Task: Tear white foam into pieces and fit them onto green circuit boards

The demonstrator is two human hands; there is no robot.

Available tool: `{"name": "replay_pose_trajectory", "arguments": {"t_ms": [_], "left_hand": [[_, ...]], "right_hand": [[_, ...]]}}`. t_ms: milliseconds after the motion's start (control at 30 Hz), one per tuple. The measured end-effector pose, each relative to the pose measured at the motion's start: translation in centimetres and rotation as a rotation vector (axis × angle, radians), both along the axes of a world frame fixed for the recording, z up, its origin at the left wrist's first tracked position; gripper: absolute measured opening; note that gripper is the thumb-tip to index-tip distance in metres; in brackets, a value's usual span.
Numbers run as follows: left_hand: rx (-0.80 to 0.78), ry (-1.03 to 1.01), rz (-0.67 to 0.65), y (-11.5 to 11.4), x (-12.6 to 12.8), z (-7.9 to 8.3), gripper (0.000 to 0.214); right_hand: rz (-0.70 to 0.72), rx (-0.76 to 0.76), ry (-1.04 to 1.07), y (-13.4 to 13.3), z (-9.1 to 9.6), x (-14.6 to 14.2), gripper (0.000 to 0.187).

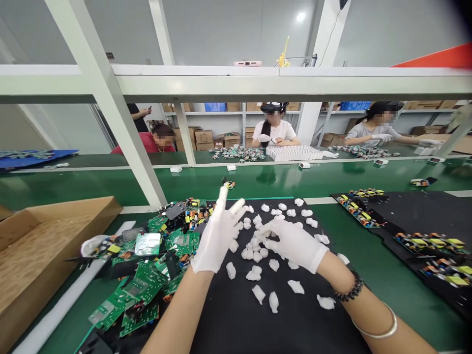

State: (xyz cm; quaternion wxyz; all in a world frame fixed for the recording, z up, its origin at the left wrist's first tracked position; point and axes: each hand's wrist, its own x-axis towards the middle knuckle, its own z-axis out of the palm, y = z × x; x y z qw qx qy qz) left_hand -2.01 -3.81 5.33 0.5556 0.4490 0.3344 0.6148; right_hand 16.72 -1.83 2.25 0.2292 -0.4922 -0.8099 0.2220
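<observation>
Right hand [295, 243]: gloved, grip closed round small white pieces [254, 246] at the heap's centre. Left hand [217, 236]: gloved, fingers spread, empty. Pieces: seemingly light, soft, best pinched singly; scattered on black mat [236, 314]. Circuit boards [147, 275] piled left, on desk [387, 280].

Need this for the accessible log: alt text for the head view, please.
Two white-gloved hands, left hand fingers spread and right hand, meet over small white pieces scattered on a black mat. A pile of green circuit boards lies to the left beside a cardboard box; three seated people work across the green conveyor belt.
</observation>
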Motion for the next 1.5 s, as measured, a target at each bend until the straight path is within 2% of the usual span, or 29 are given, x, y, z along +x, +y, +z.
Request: {"name": "replay_pose_trajectory", "arguments": {"t_ms": [167,267,333,467,600,700,833,900,967,1100,1200,1367,1433,1500], "left_hand": [[0.015,-0.048,0.084,0.7,-0.6,-1.1,0.046],[0.013,-0.102,0.085,1.0,-0.7,-1.4,0.054],[-0.023,-0.119,0.033,1.1,-0.7,-1.3,0.059],[-0.127,-0.068,-0.030,1.3,-0.6,-1.6,0.052],[-0.259,0.149,-0.063,1.6,-0.1,-2.6,0.047],[-0.246,0.315,-0.107,1.4,0.7,-2.9,0.045],[-0.229,0.225,-0.329,0.8,1.9,-2.1,0.046],[-0.215,0.169,-0.399,0.7,2.1,-1.9,0.046],[-0.192,0.129,-0.365,0.9,2.2,-2.2,0.045],[-0.165,0.101,-0.173,1.4,2.3,-3.4,0.042],[-0.159,0.124,-0.095,1.7,2.4,-3.9,0.040],[-0.038,0.106,-0.035,2.1,1.9,-4.1,0.035],[-0.060,0.050,-0.028,2.3,1.5,-4.0,0.036],[-0.100,-0.014,-0.086,2.2,1.1,-3.8,0.041]], "right_hand": [[0.116,0.165,-0.141,-0.2,-0.6,-1.4,0.041],[0.120,0.139,-0.170,0.4,-1.4,-1.7,0.043],[0.089,0.110,-0.168,0.8,-2.0,-1.7,0.038],[0.016,0.086,-0.130,1.3,-2.5,-1.3,0.013],[-0.017,0.086,-0.040,1.4,-1.5,-0.7,0.009],[-0.047,0.135,0.066,1.3,-0.3,-0.3,0.005],[-0.022,0.119,0.391,1.0,0.3,-0.6,0.018],[-0.044,0.090,0.441,0.9,0.1,-0.8,0.020],[-0.068,0.088,0.454,0.9,-0.2,-1.1,0.021],[-0.036,0.035,0.625,1.3,-0.6,-1.1,0.026],[-0.029,-0.009,0.689,1.6,-0.7,-0.9,0.027],[-0.069,-0.009,0.677,1.6,-0.3,-0.7,0.027],[-0.088,-0.018,0.674,1.3,0.0,-0.8,0.027],[-0.090,-0.021,0.689,1.0,0.2,-0.9,0.028]]}}
